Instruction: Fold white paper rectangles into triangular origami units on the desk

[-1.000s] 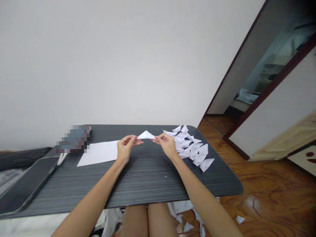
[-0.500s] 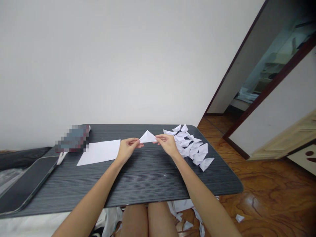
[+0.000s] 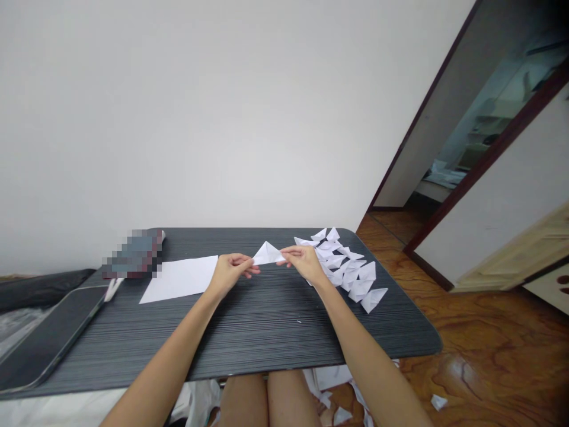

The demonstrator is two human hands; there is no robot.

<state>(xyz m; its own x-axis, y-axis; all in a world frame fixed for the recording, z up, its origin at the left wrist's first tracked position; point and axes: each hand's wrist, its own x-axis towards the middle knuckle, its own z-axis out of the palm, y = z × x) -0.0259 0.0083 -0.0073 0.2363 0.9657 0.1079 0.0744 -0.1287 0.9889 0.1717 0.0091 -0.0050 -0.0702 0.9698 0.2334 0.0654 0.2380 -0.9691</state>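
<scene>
Between my two hands is a small paper boat [image 3: 267, 254], white, with a pointed peak in its middle. My left hand [image 3: 230, 273] pinches its left tip, and my right hand [image 3: 304, 261] pinches the right tip. The boat is held just above the dark table [image 3: 267, 332]. Just beyond my right hand lie several folded white paper boats [image 3: 351, 267], crowded together and partly hidden by that hand. Left of my left hand a flat sheet of white paper [image 3: 182, 277] rests on the table.
A dark tablet-like slab [image 3: 53, 338] lies along the table's left edge, near a blurred-out object [image 3: 133, 255] with a white cable [image 3: 114, 289]. A white wall [image 3: 267, 118] stands behind the table. Paper scraps [image 3: 342, 415] litter the wooden floor [image 3: 480, 367].
The view has shifted slightly, so the table sits a little lower. Both hands keep their pinch on the paper boat, whose lower edge now looks a bit more bowed.
</scene>
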